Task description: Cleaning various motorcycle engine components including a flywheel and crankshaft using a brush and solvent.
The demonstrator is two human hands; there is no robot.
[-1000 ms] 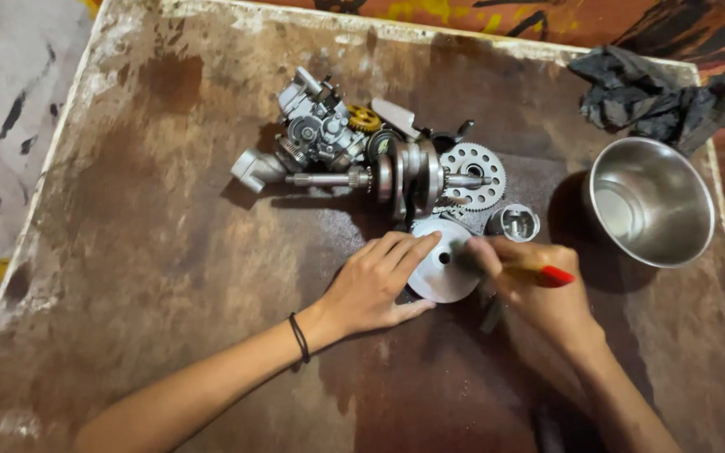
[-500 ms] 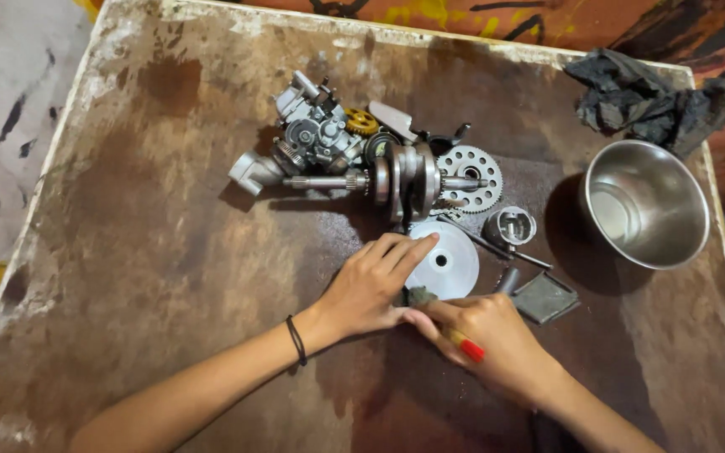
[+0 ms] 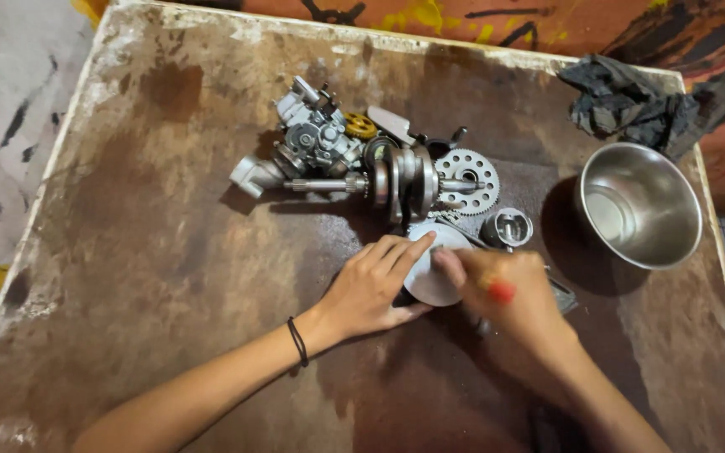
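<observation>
Round grey disc (image 3: 435, 277) just below crankshaft (image 3: 404, 178), pinned flat on bench (image 3: 144, 252). Left hand (image 3: 371, 285) grip open, fingers flat on disc's left edge; right hand (image 3: 505, 289) closed on red-tipped tool (image 3: 499, 291), touching right edge. Both equally near.

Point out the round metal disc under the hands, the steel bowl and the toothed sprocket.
round metal disc (image 3: 430, 281), head view, bare face between the hands
steel bowl (image 3: 660, 180), head view, inner wall
toothed sprocket (image 3: 482, 170), head view, perforated face

Mottled rust-brown worn tabletop (image 3: 153, 252); silver-grey round metal disc (image 3: 434, 281) near centre; shiny steel bowl (image 3: 639, 205) right; black crumpled rag (image 3: 631, 105) far right; brass-yellow small gear (image 3: 361, 127) far centre; red-tipped tool (image 3: 499, 291) near right.
</observation>
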